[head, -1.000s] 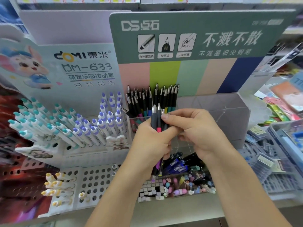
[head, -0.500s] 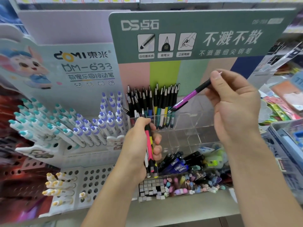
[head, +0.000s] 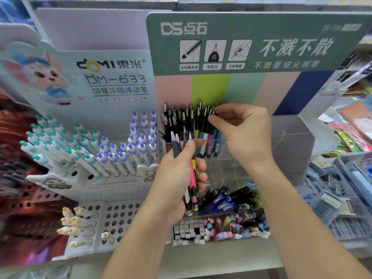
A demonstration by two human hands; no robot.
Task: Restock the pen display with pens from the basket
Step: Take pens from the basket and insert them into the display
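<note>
Purple shows on the barrel of one pen (head: 210, 142) that now stands in the clear pen display (head: 289, 141), among the black-topped pens (head: 182, 121) already there. Half a second ago the right hand (head: 241, 131) held this purple pen up in the air, tilted, off to the right. Now the hand is down at the display and its fingertips (head: 211, 118) pinch the top of the pen. The pen looks nearly upright in its slot. I cannot tell if its tip has reached the bottom.

So one more pen is almost in its place. I think the hand only needs to let go.

The left hand (head: 177, 178) is curled around a small bunch of pens (head: 191, 178). It holds them upright just in front of the display. One is pink, one is yellow, and some are dark grey. A second ago both hands were together at this bunch. Now they are apart.

These pens are not yet in the display, so the job is not done. Most of the display to the right looks bare, so there is lots of room. I think the right hand takes another pen from the bunch next.

Below the hands sits a clear tray (head: 221, 241) with loose dark and blue pens and small pastel bits. I do not see the basket for sure.
</note>
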